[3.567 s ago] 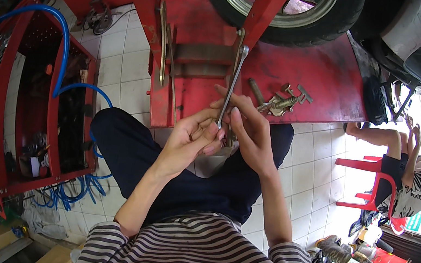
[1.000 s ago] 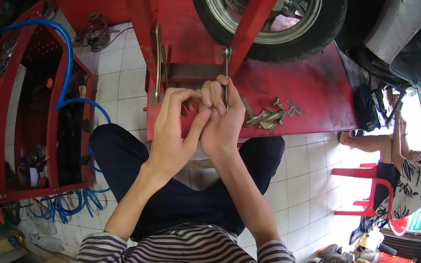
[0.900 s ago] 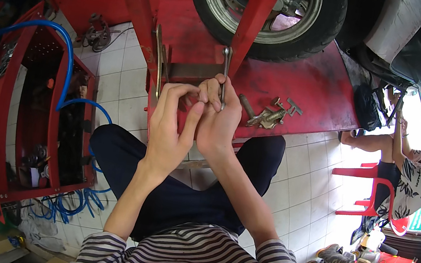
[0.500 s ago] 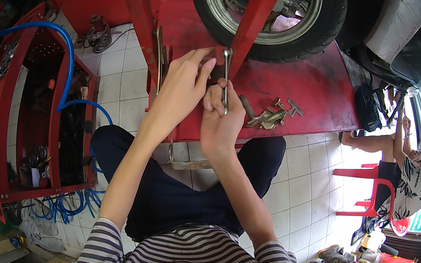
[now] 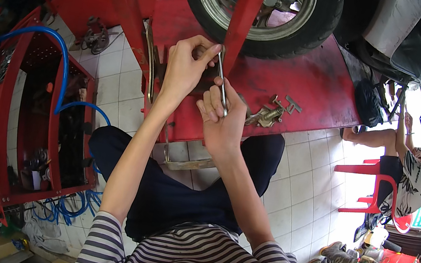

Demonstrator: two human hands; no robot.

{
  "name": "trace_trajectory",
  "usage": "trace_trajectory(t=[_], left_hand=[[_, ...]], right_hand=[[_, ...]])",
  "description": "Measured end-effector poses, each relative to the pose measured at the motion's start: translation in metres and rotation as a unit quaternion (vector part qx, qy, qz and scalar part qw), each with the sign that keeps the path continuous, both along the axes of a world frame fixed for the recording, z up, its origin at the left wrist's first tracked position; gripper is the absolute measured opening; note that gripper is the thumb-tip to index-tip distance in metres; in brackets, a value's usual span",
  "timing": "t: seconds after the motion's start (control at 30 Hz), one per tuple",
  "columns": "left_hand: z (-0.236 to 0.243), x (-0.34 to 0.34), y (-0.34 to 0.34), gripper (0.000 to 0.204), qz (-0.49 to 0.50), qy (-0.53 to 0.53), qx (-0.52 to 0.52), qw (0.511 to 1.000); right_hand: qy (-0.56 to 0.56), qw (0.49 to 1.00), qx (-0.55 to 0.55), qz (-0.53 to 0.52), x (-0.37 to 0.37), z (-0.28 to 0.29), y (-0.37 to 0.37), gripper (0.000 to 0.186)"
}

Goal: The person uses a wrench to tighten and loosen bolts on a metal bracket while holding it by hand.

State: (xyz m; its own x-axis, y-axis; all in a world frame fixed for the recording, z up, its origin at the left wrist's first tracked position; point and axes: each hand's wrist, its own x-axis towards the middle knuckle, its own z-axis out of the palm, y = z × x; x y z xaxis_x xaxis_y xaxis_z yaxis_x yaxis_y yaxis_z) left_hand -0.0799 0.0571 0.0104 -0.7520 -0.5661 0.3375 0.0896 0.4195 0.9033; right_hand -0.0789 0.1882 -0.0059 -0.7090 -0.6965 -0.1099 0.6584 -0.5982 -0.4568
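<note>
A slim silver wrench (image 5: 222, 81) lies across my right hand (image 5: 224, 114), its near end against the palm and the fingers curled round it. Its far end reaches up to the red upright post (image 5: 237, 31). My left hand (image 5: 184, 69) is closed there, with thumb and fingers pinched together at the wrench's head; what they hold is hidden. Several loose metal parts (image 5: 269, 116), dull and brass-coloured, lie on the red platform (image 5: 307, 75) to the right of my right hand. Beyond the post stands a motorcycle wheel (image 5: 319, 33) with a black tyre.
On the left, a red tool cart (image 5: 22, 102) stands with a blue hose (image 5: 67, 70) running past it. A metal bar frame (image 5: 191, 166) hangs below the platform edge, near my knees. At right, a person (image 5: 419, 170) sits on a red chair (image 5: 363, 172); shoes (image 5: 337, 255) lie below.
My left thumb and fingers have closed in at the wrench's far end. The wrench's far end has shifted slightly left, and the whole view has moved a little.
</note>
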Motion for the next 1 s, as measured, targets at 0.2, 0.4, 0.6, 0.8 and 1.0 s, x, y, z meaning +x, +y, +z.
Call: trace_trajectory(t=[0.2, 0.4, 0.6, 0.8, 1.0], left_hand=[[-0.008, -0.002, 0.005, 0.021, 0.021, 0.012, 0.071, 0.997], [-0.011, -0.005, 0.007, 0.022, 0.02, 0.028, 0.042, 0.999], [-0.009, -0.007, 0.003, 0.027, 0.009, 0.016, 0.003, 1.0], [-0.011, -0.009, 0.0, 0.031, -0.013, 0.018, 0.051, 0.998], [-0.008, -0.005, 0.002, 0.033, -0.024, -0.007, 0.071, 0.997]], right_hand=[[0.123, 0.986, 0.103, 0.055, -0.008, 0.018, 0.013, 0.026], [0.54, 0.776, 0.319, -0.068, 0.011, 0.0, 0.039, 0.034], [0.77, 0.506, 0.356, -0.155, -0.007, -0.013, 0.035, 0.032], [0.74, 0.517, 0.338, -0.266, -0.017, 0.009, 0.036, 0.044], [0.791, 0.404, 0.253, -0.385, -0.049, 0.053, 0.023, 0.034]])
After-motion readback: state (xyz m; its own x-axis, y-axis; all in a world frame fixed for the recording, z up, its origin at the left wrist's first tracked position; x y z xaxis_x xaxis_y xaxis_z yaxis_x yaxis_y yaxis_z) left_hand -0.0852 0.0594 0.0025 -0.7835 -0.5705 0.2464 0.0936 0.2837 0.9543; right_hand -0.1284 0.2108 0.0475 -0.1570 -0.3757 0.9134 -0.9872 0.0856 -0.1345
